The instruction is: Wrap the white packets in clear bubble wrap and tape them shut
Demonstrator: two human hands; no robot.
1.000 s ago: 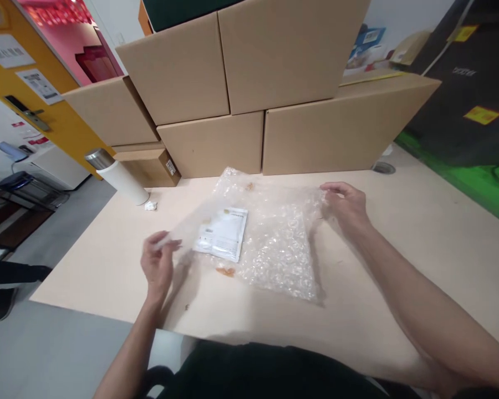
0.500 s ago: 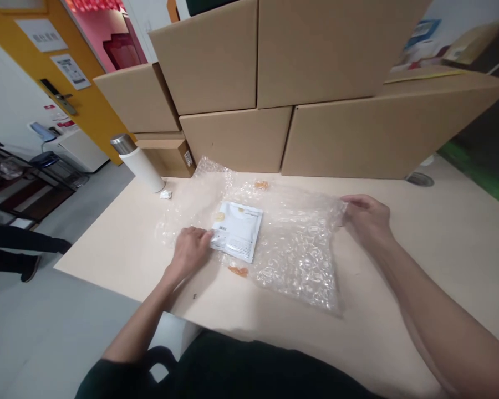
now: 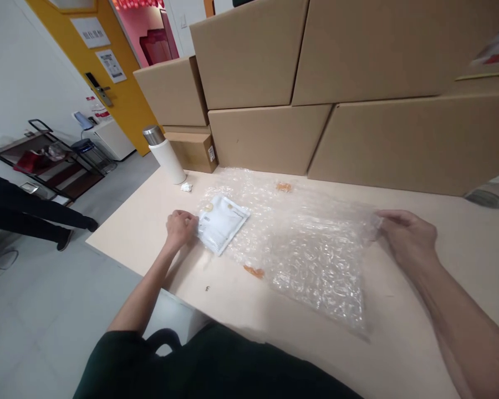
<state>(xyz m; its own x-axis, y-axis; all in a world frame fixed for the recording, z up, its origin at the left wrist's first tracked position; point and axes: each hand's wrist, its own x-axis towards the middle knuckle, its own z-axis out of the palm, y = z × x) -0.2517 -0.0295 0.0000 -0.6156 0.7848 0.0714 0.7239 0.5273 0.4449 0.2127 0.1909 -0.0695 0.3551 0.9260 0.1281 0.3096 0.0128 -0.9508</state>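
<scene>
A clear sheet of bubble wrap [image 3: 316, 260] lies spread over the light tabletop [image 3: 241, 310], with a strip of orange tape at its back edge and another at its front edge. My left hand [image 3: 182, 228] pinches the left corner of a flat white packet [image 3: 222, 223], which lies over the left part of the wrap. On the far side, my right hand [image 3: 411, 238] grips the right back corner of the bubble wrap between thumb and fingers.
Large cardboard boxes [image 3: 266, 138] are stacked along the table's back. A white bottle [image 3: 166, 158] with a metal cap and a crumpled white scrap [image 3: 187, 187] stand at the back left. A person's legs [image 3: 33, 210] show beyond the left edge.
The white packet has shifted left on the wrap and turned, along with my left hand. The view has swung to the right side less, showing more floor on the left.
</scene>
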